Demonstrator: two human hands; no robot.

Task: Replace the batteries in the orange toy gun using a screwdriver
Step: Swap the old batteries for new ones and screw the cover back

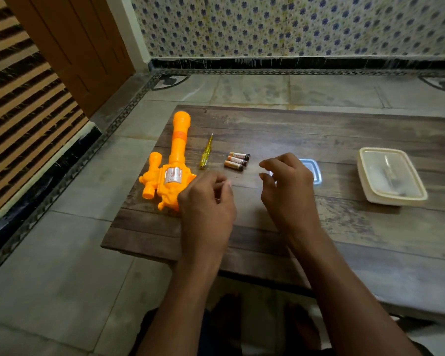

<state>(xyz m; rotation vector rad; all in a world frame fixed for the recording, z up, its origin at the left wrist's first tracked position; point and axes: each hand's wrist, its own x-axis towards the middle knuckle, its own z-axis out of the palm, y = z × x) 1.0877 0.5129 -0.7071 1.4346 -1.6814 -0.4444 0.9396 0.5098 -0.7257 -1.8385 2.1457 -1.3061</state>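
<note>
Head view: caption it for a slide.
Both hands hover over the table beside toy gun, screwdriver and batteries.

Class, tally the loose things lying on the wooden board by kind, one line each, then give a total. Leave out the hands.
Orange plastic toy gun: 1
Yellow-handled screwdriver: 1
Brown and orange cylindrical batteries: 3
Small clear blue-rimmed plastic tray, partly hidden by the right hand: 1
Cream rectangular plastic box with clear lid: 1
Total: 7

Your left hand [206,201] covers the toy gun's [170,173] rear. The screwdriver [205,155] and batteries [237,161] lie beyond your fingertips. A small container [315,170] sits behind your right hand [285,186].
</note>
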